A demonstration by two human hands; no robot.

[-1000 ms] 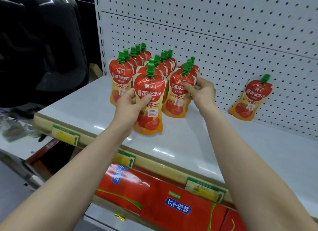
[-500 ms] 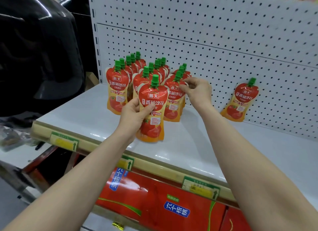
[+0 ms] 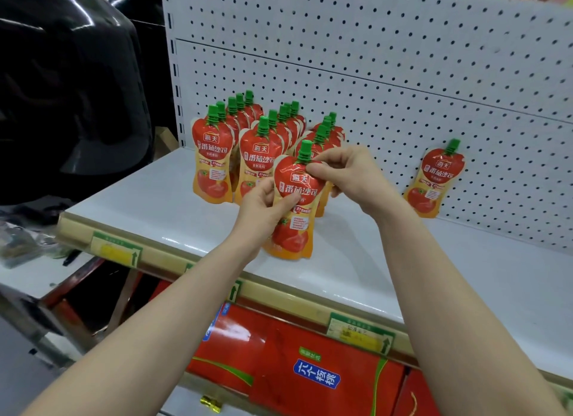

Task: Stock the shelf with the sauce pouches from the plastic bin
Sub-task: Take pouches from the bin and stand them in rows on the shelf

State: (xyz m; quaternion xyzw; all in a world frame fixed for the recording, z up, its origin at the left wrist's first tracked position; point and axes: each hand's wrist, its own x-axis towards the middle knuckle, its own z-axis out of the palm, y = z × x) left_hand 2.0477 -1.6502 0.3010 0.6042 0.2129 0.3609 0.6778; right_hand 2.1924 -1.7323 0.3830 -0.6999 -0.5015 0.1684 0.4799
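Fingers (image 3: 327, 157) of the right hand (image 3: 353, 180) pinch the pouch (image 3: 299, 187) just under its green cap (image 3: 305, 150), thumb in front. The left hand (image 3: 260, 208) clamps the pouch's left edge, thumb across the label. Both grips are tight on it, nothing slack. It stands upright over the shelf (image 3: 387, 260), in front of the third row; whether its base touches, I can't tell. Progress: three rows (image 3: 266, 142) stand at the left, a lone pouch (image 3: 434, 183) leans on the pegboard (image 3: 372, 74), and bare shelf stretches right. Bin's out of view, so the remaining count is anyone's guess.
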